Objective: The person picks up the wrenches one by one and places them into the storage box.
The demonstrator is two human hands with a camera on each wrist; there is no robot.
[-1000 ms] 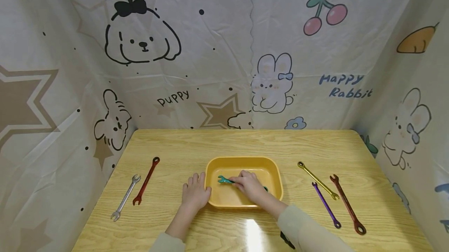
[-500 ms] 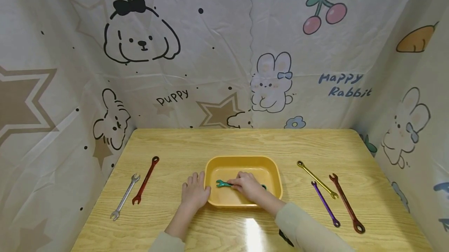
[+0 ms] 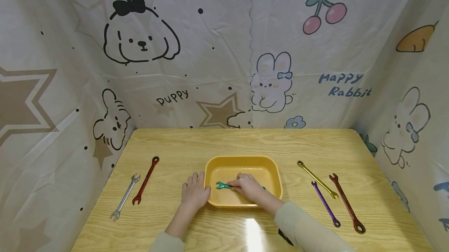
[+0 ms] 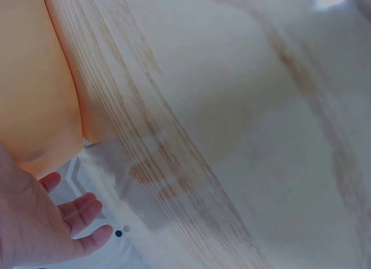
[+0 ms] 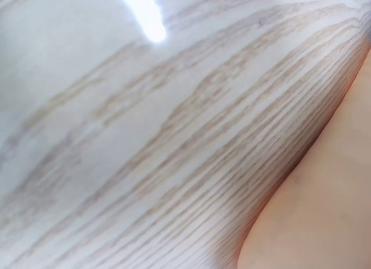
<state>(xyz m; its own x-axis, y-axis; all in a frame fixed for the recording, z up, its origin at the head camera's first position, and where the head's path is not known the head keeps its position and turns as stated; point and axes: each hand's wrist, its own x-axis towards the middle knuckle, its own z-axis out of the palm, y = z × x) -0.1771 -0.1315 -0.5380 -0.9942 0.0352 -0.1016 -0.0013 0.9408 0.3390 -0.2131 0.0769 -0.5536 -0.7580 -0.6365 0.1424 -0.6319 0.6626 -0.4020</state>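
Observation:
A yellow plastic tray stands on the wooden table. Inside it, my right hand pinches a green wrench by its middle. The wrench's open-end jaw points left, and a bit of its other end shows beyond the hand, close over the tray floor. My left hand lies at the tray's left side with fingers extended and the thumb at the rim. In the left wrist view this hand appears beside the tray's wall. The right wrist view shows only tabletop and the tray's outer wall; the hand is hidden there.
On the left of the table lie a silver wrench and a red wrench. To the right lie a yellow wrench, a purple wrench and a dark red wrench. A printed cloth surrounds the table.
My right hand has lowered the green wrench slightly toward the front of the tray and levelled it. The left hand and the other wrenches have stayed in place.

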